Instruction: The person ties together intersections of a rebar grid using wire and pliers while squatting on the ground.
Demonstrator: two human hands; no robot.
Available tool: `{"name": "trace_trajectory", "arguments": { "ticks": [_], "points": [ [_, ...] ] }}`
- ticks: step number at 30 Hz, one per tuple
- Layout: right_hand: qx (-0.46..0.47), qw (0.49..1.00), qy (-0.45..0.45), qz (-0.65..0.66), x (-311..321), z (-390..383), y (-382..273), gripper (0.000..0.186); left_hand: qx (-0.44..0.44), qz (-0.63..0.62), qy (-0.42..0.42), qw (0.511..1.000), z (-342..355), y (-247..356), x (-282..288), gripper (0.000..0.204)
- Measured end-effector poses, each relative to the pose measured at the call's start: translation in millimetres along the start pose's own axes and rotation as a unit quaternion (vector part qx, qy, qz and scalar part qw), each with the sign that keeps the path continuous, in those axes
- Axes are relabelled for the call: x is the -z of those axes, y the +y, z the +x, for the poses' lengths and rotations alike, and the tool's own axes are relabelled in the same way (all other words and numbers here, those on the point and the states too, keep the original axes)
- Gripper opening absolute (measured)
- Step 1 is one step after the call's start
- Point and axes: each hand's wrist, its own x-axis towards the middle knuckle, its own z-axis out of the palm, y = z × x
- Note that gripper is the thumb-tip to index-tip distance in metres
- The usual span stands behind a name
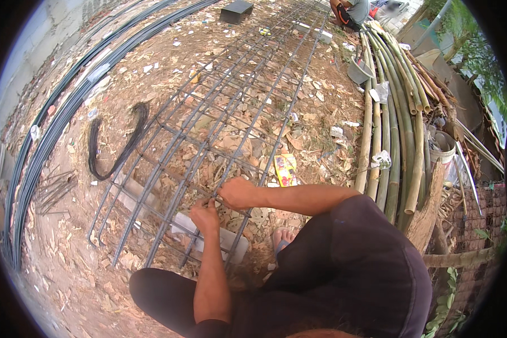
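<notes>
A long rebar cage (209, 141) of grey steel bars and cross ties stretches away from me over littered ground. Both hands meet at one of its crossings near the close end. My left hand (204, 215) is closed, fingertips pinched together at the bar. Just right of it and slightly farther off, my right hand (236, 192) is curled into a fist against the cage. Whatever sits between the fingers is too small to make out. A bent bundle of dark tie wire (116, 163) lies against the cage's left side.
Long bundled steel bars (56, 107) curve along the left. Bamboo poles (397, 124) are stacked at right, with a grey bucket (359, 71) and a white bucket (442, 147) beside them. A black box (236, 11) and another person (349, 12) are at the far end.
</notes>
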Motion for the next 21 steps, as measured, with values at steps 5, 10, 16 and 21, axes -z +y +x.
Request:
{"name": "trace_trajectory", "arguments": {
  "ticks": [5, 10, 16, 21],
  "points": [
    [0.253, 0.926, 0.258, -0.109, -22.5, -6.0, 53.5, 0.027, 0.000, -0.021, -0.010, 1.000, -2.7, 5.7, -7.1, 0.017],
    [0.064, 0.997, 0.029, -0.009, 19.6, -45.8, 1.1, 0.030, 0.020, -0.023, 0.003, 1.000, 0.2, -13.8, 0.0, 0.017],
    [0.045, 0.999, 0.005, 0.020, 24.6, -64.1, 34.8, 0.028, 0.038, -0.010, -0.025, 0.999, 0.9, 3.5, -8.2, 0.016],
    [0.057, 0.981, -0.075, 0.168, 68.6, -60.4, 6.3, 0.032, 0.039, -0.013, -0.017, 0.999, 3.6, -6.6, 1.2, 0.016]
  ]
}}
